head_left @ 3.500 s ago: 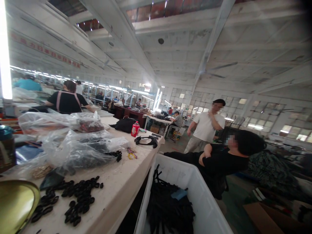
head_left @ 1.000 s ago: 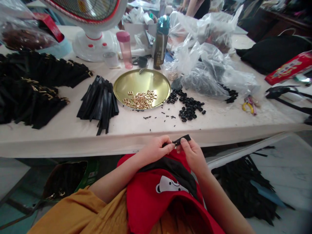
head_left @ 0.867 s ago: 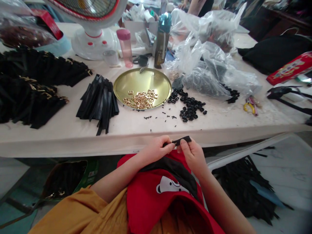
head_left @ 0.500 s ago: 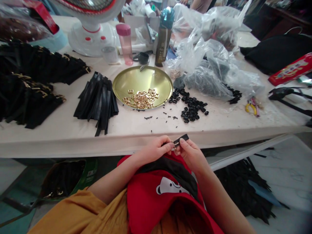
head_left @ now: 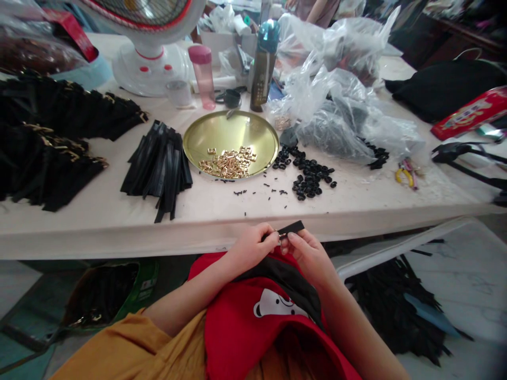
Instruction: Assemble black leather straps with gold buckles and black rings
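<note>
Just in front of the table edge, my left hand [head_left: 257, 244] and my right hand [head_left: 307, 252] meet over a short black strap [head_left: 292, 228]. Both are closed, fingertips pinching the strap and a small gold buckle [head_left: 282, 236] on it. Fingers partly hide the buckle, so how the strap runs through it cannot be made out. Beyond the hands, a round gold tray [head_left: 190, 140] bears a heap of gold buckles [head_left: 229, 162]. Left of it lies a bundle of black straps [head_left: 156, 163]. Small black loops [head_left: 311, 177] are scattered to its right.
Straps with gold buckles [head_left: 43, 158] pile up at the far left. A white fan [head_left: 146, 68], a pink bottle [head_left: 203, 79] and a dark bottle [head_left: 263, 68] stand behind the tray. Plastic bags [head_left: 336, 116] and yellow-handled pliers [head_left: 404, 174] lie right. Below right, a white bin [head_left: 467, 285] holds black strips.
My fingers have shifted slightly on the strap and buckle, and the strap's free end sits a little lower and flatter. The whole view has moved slightly.
</note>
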{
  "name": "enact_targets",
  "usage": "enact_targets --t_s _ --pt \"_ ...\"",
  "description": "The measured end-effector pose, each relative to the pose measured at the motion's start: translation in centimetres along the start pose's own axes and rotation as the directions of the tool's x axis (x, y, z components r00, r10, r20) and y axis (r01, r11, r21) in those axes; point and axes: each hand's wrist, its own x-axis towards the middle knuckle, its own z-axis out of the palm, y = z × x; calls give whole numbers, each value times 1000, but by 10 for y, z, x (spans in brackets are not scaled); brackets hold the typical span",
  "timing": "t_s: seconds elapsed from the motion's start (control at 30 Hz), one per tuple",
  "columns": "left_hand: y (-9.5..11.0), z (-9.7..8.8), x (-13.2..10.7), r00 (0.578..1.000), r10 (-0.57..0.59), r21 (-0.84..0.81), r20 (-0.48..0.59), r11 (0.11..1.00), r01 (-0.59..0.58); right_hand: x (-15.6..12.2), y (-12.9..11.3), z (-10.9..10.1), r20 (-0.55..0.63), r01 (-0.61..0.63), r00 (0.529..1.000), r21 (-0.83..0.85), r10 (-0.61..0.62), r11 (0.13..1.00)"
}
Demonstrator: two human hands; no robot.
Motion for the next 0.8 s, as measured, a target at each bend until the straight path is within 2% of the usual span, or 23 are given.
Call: enact_targets --t_s 0.17,0.4,0.63,0.7,0.8 --pt "2 4 -6 1000 25 33 -11 999 -25 -8 -4 -1 8 29 1000 -130 -28 991" --pt "2 11 -14 999 33 6 -36 999 -32 -16 -3 3 -26 96 994 -219 -104 971" --pt "1 20 -22 997 13 36 -77 999 -11 -20 2 2 -44 107 991 -263 -123 959" --pt "1 20 -24 995 26 76 -99 997 -18 -18 2 2 -45 160 981 -358 -188 920" --pt "2 17 -26 989 48 118 -138 992 -32 -14 0 5 -10 273 939 -584 -343 765"
